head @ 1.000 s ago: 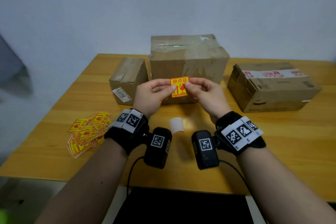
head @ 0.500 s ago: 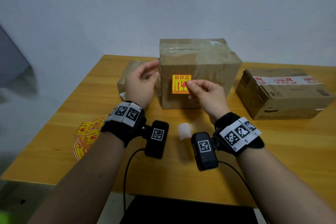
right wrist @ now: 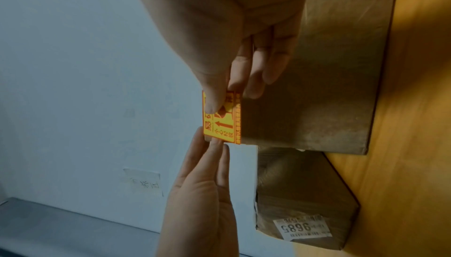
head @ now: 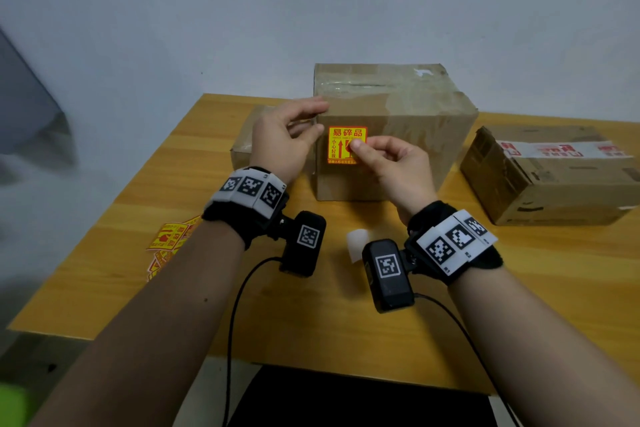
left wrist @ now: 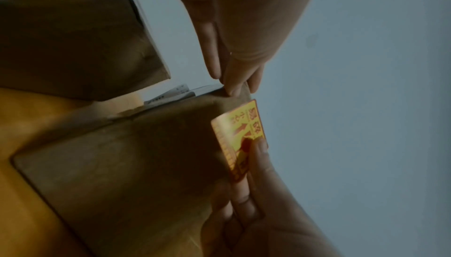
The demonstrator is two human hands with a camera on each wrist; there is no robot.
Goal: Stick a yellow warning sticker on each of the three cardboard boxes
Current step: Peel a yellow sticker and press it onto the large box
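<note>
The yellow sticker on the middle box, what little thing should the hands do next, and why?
Probably slide the right hand's thumb across the yellow sticker to press it flat. It already lies on the middle box's front, but the thumb touches only its right part. The left hand steadies the box's top left corner.

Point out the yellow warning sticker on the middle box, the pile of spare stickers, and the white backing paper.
yellow warning sticker [head: 341,144]: head view, on its upper left printed face.
pile of spare stickers [head: 168,236]: head view, on the top sticker.
white backing paper [head: 356,239]: head view, on its visible upper part.
</note>
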